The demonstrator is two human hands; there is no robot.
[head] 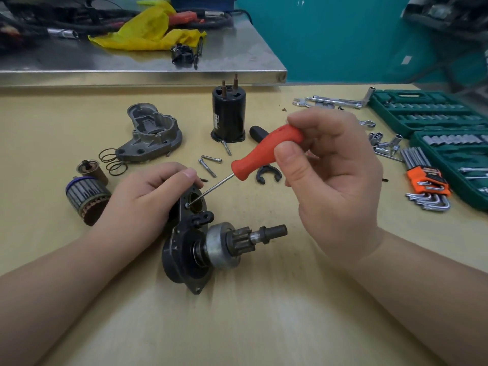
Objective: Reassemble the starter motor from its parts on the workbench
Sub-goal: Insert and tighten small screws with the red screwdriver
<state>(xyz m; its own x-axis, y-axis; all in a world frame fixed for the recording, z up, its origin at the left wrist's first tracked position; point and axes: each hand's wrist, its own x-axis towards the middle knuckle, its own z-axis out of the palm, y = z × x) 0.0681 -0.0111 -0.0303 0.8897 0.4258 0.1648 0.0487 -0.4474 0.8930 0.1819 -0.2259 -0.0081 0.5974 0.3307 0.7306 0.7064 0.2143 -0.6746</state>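
A green socket case [422, 112] lies open at the far right of the desk [237, 326]. Hex keys in an orange holder [426, 182] sit beside it. A yellow rag [150, 30] lies on the far metal table [237, 56].

Head view looks down, seemingly close, at workbench [237, 326].

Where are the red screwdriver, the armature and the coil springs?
red screwdriver [266, 149], head view, on the middle of its handle.
armature [85, 194], head view, on the laminated core.
coil springs [113, 162], head view, on the wire rings beside the grey housing.
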